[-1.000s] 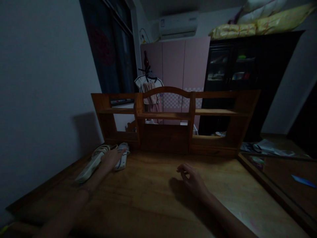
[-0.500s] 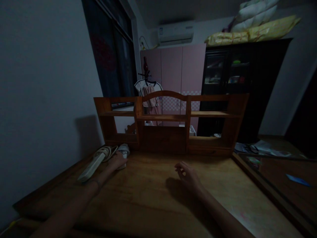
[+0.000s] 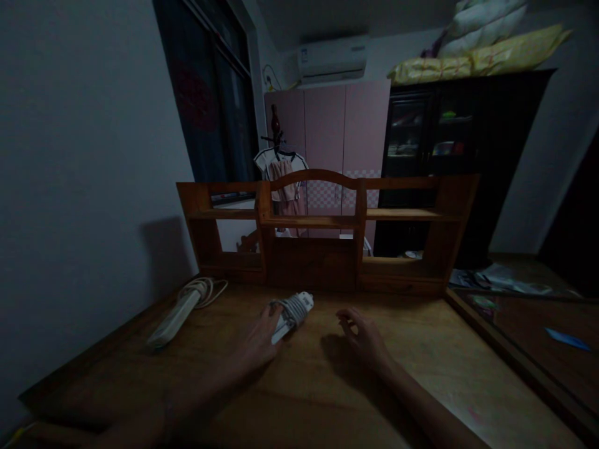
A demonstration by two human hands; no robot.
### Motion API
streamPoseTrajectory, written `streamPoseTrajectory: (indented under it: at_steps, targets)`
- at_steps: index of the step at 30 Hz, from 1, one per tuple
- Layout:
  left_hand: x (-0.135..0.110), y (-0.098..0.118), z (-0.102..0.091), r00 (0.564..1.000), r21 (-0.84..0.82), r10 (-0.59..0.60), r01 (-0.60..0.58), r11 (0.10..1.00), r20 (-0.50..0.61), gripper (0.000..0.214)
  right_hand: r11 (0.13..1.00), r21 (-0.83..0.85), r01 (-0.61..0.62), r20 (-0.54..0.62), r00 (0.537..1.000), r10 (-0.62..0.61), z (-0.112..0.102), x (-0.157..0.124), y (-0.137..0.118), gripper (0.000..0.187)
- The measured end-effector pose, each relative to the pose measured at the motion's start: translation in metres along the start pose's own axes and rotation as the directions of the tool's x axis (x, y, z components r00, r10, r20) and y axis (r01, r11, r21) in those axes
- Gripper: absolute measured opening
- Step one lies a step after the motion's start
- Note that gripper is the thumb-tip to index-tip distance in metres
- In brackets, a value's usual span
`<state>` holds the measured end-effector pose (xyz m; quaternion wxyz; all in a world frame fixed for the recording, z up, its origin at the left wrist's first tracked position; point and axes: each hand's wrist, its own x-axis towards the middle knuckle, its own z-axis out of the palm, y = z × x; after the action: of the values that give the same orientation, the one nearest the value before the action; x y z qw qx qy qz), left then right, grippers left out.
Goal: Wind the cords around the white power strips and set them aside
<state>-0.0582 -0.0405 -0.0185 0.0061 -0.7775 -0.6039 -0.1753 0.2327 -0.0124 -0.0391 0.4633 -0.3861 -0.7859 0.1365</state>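
My left hand (image 3: 259, 337) grips a white power strip (image 3: 279, 330) with its grey cord (image 3: 294, 310) wound around one end. The plug end points away toward the shelf, just above or on the wooden desk top (image 3: 299, 386); I cannot tell whether it touches. To the right, my right hand (image 3: 365, 337) hovers over the desk, fingers loosely bent and a gap between thumb and forefinger, with nothing in it. A second, longer white power strip (image 3: 175, 319) lies at the desk's left side, its pale cord (image 3: 202, 292) coiled at the far end.
A wooden shelf unit (image 3: 311, 221) stands along the desk's back edge. The white wall (image 3: 93, 187) borders the left side. At the right a raised wooden rim (image 3: 505, 362) separates another brown surface holding a blue packet (image 3: 567, 338). Wardrobe and dark cabinet stand behind.
My left hand has brought the cord-wrapped power strip from beside the longer strip rightward to the desk's middle. My right hand has hardly moved.
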Motion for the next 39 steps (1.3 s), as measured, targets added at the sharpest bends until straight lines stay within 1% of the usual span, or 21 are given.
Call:
streamPoseTrajectory:
  at_steps: [1, 2, 3, 5, 7, 9, 11, 14, 17, 20, 25, 28, 31, 33, 36, 39]
  targets:
    - [-0.001, 0.012, 0.004, 0.999, 0.043, 0.037, -0.038, 0.998, 0.020, 0.069, 1.000, -0.011, -0.018, -0.031, 0.999, 0.018, -0.001, 0.001, 0.000, 0.017]
    - [-0.001, 0.023, 0.008, 0.995, 0.062, 0.097, -0.099, 0.993, 0.037, 0.070, 0.999, -0.022, -0.035, -0.063, 0.997, 0.033, -0.002, 0.002, -0.001, 0.019]
    - [0.000, 0.034, 0.010, 0.985, 0.065, 0.164, -0.167, 0.984, 0.050, 0.069, 0.998, -0.031, -0.047, -0.094, 0.995, 0.044, -0.004, 0.004, -0.001, 0.021]
    - [0.006, 0.050, 0.014, 0.967, 0.055, 0.252, -0.254, 0.966, 0.045, 0.066, 0.998, -0.038, -0.052, -0.138, 0.989, 0.047, -0.007, 0.007, -0.001, 0.024]
    - [0.016, 0.061, 0.017, 0.954, 0.024, 0.299, -0.299, 0.954, 0.027, 0.062, 0.998, -0.040, -0.040, -0.158, 0.987, 0.034, -0.011, 0.010, 0.000, 0.025]
    - [0.027, 0.067, 0.020, 0.951, -0.007, 0.310, -0.310, 0.951, 0.005, 0.058, 0.998, -0.053, -0.030, -0.156, 0.988, 0.021, -0.014, 0.012, -0.001, 0.025]
    - [0.035, 0.069, 0.023, 0.950, -0.032, 0.313, -0.313, 0.949, -0.020, 0.051, 0.996, -0.085, -0.012, -0.120, 0.993, 0.002, -0.016, 0.013, -0.003, 0.023]
    - [0.041, 0.067, 0.028, 0.947, -0.060, 0.317, -0.320, 0.945, -0.053, 0.044, 0.989, -0.145, 0.042, -0.021, 0.999, -0.046, -0.014, 0.012, -0.009, 0.026]
    - [0.040, 0.065, 0.030, 0.944, -0.068, 0.326, -0.329, 0.942, -0.056, 0.047, 0.978, -0.188, 0.096, 0.065, 0.994, -0.085, -0.006, 0.012, -0.014, 0.037]
    - [0.038, 0.065, 0.030, 0.937, -0.059, 0.346, -0.348, 0.936, -0.041, 0.055, 0.966, -0.228, 0.119, 0.096, 0.990, -0.099, 0.003, 0.012, -0.015, 0.043]
    - [0.037, 0.065, 0.029, 0.923, -0.020, 0.385, -0.385, 0.923, -0.005, 0.062, 0.937, -0.313, 0.155, 0.083, 0.987, -0.136, 0.010, 0.011, -0.007, 0.042]
    - [0.037, 0.065, 0.029, 0.918, -0.025, 0.396, -0.396, 0.918, 0.000, 0.066, 0.896, -0.410, 0.172, 0.071, 0.985, -0.156, 0.011, 0.007, -0.004, 0.047]
    - [0.037, 0.065, 0.028, 0.918, -0.030, 0.396, -0.396, 0.918, -0.004, 0.058, 0.859, -0.496, 0.125, 0.052, 0.992, -0.115, 0.013, 0.004, -0.007, 0.059]
    - [0.037, 0.066, 0.027, 0.920, -0.024, 0.392, -0.392, 0.920, -0.006, 0.055, 0.842, -0.530, 0.102, 0.054, 0.995, -0.087, 0.014, 0.003, -0.011, 0.063]
    - [0.035, 0.069, 0.024, 0.919, -0.014, 0.394, -0.394, 0.919, -0.005, 0.054, 0.827, -0.553, 0.095, 0.039, 0.995, -0.088, 0.012, 0.003, -0.015, 0.060]
    - [0.034, 0.069, 0.024, 0.918, -0.031, 0.397, -0.397, 0.917, -0.019, 0.054, 0.822, -0.562, 0.093, -0.014, 0.992, -0.122, 0.008, 0.004, -0.014, 0.046]
